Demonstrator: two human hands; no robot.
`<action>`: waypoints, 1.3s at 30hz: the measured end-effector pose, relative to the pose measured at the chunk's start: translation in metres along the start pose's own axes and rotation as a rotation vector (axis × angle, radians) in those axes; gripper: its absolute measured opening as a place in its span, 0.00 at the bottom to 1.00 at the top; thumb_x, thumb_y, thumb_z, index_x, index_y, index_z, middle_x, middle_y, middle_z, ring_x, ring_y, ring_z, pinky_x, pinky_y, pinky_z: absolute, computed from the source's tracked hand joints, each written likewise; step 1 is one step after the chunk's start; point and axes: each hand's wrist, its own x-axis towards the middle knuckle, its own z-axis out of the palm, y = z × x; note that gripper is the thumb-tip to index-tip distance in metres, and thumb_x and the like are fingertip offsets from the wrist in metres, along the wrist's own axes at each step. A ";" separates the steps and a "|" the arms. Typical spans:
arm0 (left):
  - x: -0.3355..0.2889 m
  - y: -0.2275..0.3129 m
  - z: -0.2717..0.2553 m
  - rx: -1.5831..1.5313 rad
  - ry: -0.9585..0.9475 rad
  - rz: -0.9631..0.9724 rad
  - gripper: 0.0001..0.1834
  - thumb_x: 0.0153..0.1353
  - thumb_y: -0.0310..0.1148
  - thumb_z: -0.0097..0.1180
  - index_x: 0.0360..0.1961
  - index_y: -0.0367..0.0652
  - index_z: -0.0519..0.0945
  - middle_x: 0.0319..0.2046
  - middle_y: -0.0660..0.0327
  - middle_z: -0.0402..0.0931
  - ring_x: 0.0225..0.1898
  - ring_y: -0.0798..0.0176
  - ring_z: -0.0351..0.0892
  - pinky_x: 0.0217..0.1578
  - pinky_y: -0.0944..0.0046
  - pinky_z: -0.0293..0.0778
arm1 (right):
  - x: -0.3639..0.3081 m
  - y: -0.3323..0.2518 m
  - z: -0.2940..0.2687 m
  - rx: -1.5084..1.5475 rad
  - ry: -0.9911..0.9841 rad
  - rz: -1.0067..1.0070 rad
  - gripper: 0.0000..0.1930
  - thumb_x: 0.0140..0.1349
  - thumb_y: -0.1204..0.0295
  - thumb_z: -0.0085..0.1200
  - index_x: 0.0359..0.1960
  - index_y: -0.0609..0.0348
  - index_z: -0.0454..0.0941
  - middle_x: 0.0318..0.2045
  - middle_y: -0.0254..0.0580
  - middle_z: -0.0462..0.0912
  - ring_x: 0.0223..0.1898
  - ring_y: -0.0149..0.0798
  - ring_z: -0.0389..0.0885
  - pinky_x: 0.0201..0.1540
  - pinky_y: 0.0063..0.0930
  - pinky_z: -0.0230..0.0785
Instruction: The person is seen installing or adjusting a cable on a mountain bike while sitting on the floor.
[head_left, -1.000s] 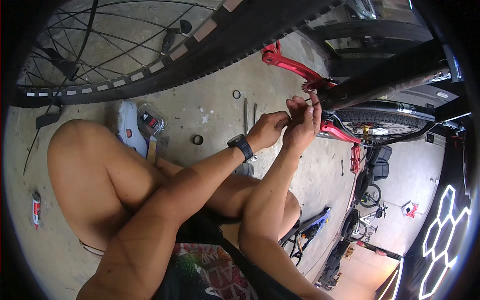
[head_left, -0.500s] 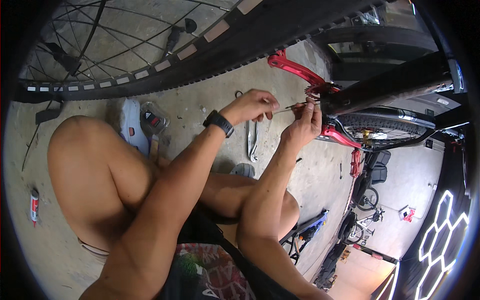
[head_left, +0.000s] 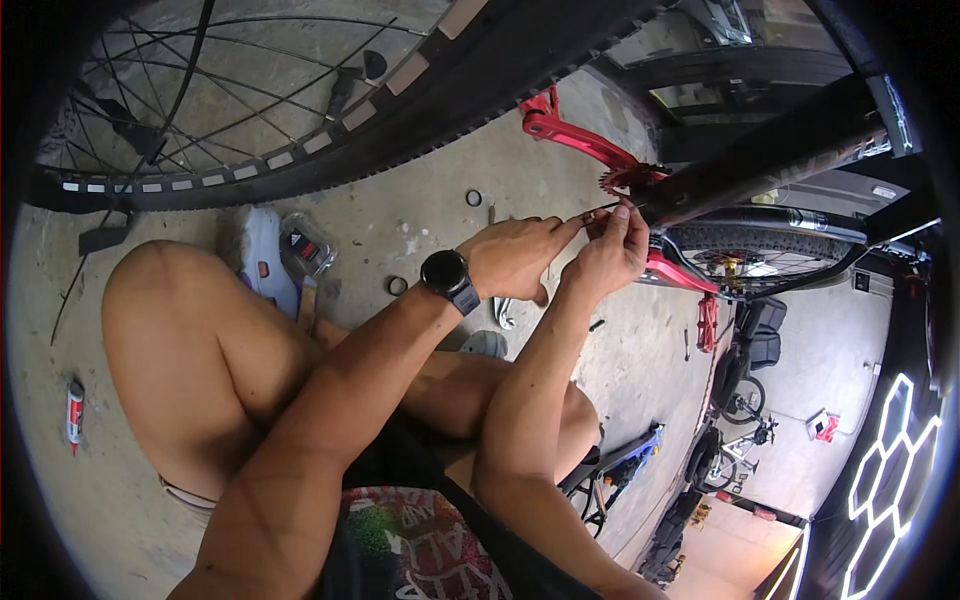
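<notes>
Head view: the left hand, its grip impossible to tell, has come back to the right hand, which pinches a thin dark strand at two o'clock, beside the frame tube; both now work there

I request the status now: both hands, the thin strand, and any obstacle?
Right hand pinching thin dark strand by black frame tube. Left hand close beside, grip unclear. Red crank arm nearby, maybe obstructing.

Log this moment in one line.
right hand: pinching thin dark strand; left hand: beside it, grip unclear; nearby: black bicycle tube, red metal crank
</notes>
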 end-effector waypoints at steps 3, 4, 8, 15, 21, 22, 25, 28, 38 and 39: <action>-0.004 -0.002 0.011 0.043 0.072 0.013 0.46 0.52 0.26 0.67 0.73 0.36 0.59 0.56 0.42 0.77 0.49 0.42 0.83 0.48 0.48 0.82 | 0.002 -0.001 0.001 -0.066 -0.018 0.000 0.07 0.72 0.79 0.54 0.45 0.70 0.81 0.32 0.40 0.83 0.29 0.28 0.80 0.31 0.23 0.76; -0.005 0.000 0.012 0.003 0.135 0.033 0.45 0.54 0.24 0.64 0.73 0.37 0.59 0.58 0.44 0.76 0.49 0.43 0.83 0.48 0.48 0.81 | 0.002 -0.003 0.001 -0.100 -0.002 -0.013 0.07 0.72 0.78 0.54 0.45 0.70 0.81 0.32 0.40 0.83 0.29 0.28 0.80 0.31 0.23 0.76; -0.006 -0.004 0.014 -0.051 0.083 -0.043 0.41 0.56 0.22 0.59 0.73 0.39 0.62 0.58 0.45 0.77 0.48 0.43 0.84 0.49 0.50 0.82 | 0.001 -0.005 0.004 -0.135 0.025 -0.030 0.07 0.72 0.77 0.55 0.44 0.70 0.81 0.32 0.40 0.83 0.29 0.28 0.80 0.31 0.22 0.76; 0.011 -0.042 0.009 -0.250 0.170 -0.029 0.30 0.54 0.15 0.49 0.59 0.44 0.83 0.42 0.48 0.86 0.45 0.47 0.86 0.47 0.55 0.80 | 0.003 0.003 -0.002 -0.158 0.038 -0.025 0.06 0.72 0.77 0.55 0.45 0.67 0.79 0.32 0.40 0.83 0.31 0.28 0.80 0.31 0.23 0.76; 0.039 -0.081 0.017 -0.223 0.315 0.024 0.27 0.54 0.14 0.47 0.50 0.47 0.88 0.38 0.52 0.86 0.41 0.50 0.85 0.46 0.56 0.78 | 0.001 0.004 0.006 -0.149 -0.024 0.013 0.07 0.73 0.76 0.51 0.46 0.66 0.78 0.35 0.39 0.83 0.35 0.29 0.80 0.35 0.25 0.76; 0.045 -0.081 0.019 -0.246 0.306 0.013 0.25 0.53 0.13 0.47 0.46 0.44 0.88 0.36 0.53 0.86 0.39 0.50 0.84 0.45 0.55 0.78 | 0.003 0.007 0.005 -0.170 -0.005 0.004 0.07 0.73 0.75 0.51 0.47 0.65 0.78 0.36 0.39 0.83 0.35 0.30 0.81 0.36 0.27 0.76; 0.055 -0.083 0.023 -0.165 0.266 0.025 0.25 0.52 0.12 0.46 0.44 0.43 0.88 0.36 0.53 0.86 0.38 0.51 0.84 0.44 0.55 0.78 | 0.002 0.012 0.001 -0.235 0.039 0.005 0.07 0.73 0.75 0.51 0.47 0.64 0.78 0.38 0.40 0.84 0.36 0.31 0.81 0.37 0.29 0.75; 0.058 -0.085 0.030 -0.207 0.237 0.054 0.23 0.51 0.11 0.47 0.42 0.41 0.87 0.35 0.53 0.85 0.37 0.52 0.84 0.42 0.54 0.77 | 0.000 0.016 0.002 -0.270 0.063 -0.004 0.07 0.73 0.75 0.51 0.44 0.66 0.78 0.36 0.39 0.84 0.34 0.30 0.79 0.37 0.26 0.73; 0.036 -0.030 0.085 0.061 0.599 -0.010 0.18 0.50 0.20 0.60 0.45 0.45 0.81 0.40 0.59 0.82 0.52 0.52 0.77 0.59 0.49 0.65 | -0.004 -0.006 -0.003 -0.610 0.062 -0.216 0.09 0.67 0.76 0.56 0.42 0.71 0.84 0.29 0.46 0.87 0.29 0.36 0.83 0.36 0.30 0.75; 0.036 -0.029 0.088 0.007 0.617 -0.029 0.18 0.50 0.20 0.60 0.45 0.44 0.81 0.40 0.58 0.81 0.51 0.51 0.77 0.59 0.48 0.65 | -0.005 -0.006 -0.002 -0.610 0.062 -0.216 0.09 0.67 0.76 0.56 0.42 0.71 0.84 0.29 0.46 0.87 0.29 0.36 0.83 0.36 0.30 0.75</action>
